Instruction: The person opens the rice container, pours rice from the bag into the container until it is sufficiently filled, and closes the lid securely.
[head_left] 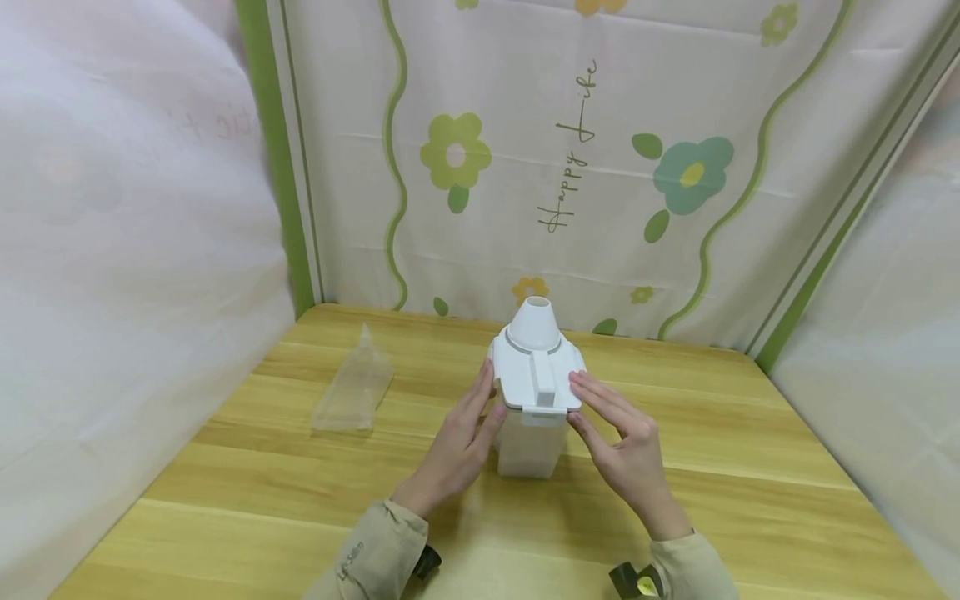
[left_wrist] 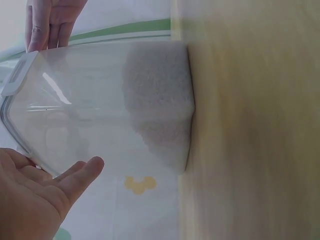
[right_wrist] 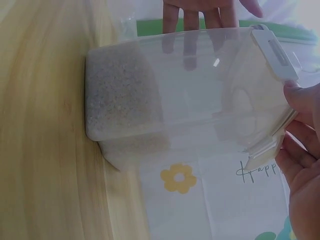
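A tall clear food storage container (head_left: 528, 446) stands upright on the table, its lower part filled with pale, rice-like grains (right_wrist: 122, 95). On top sits a white lid (head_left: 517, 375) with a cone-shaped cup (head_left: 536, 325) and a raised handle bar (head_left: 543, 379). My left hand (head_left: 461, 446) rests against the container's left side with its fingers extended. At the right edge of the lid, my right hand (head_left: 626, 442) grips with fingers on top and thumb near the front clip (right_wrist: 274, 54). A white side flap (right_wrist: 265, 152) sticks out beside the right fingers.
A crumpled clear plastic bag (head_left: 354, 387) lies on the wooden table (head_left: 712, 433) to the left of the container. Behind the table hangs a flower-printed curtain (head_left: 495, 233), with pale sheets at both sides.
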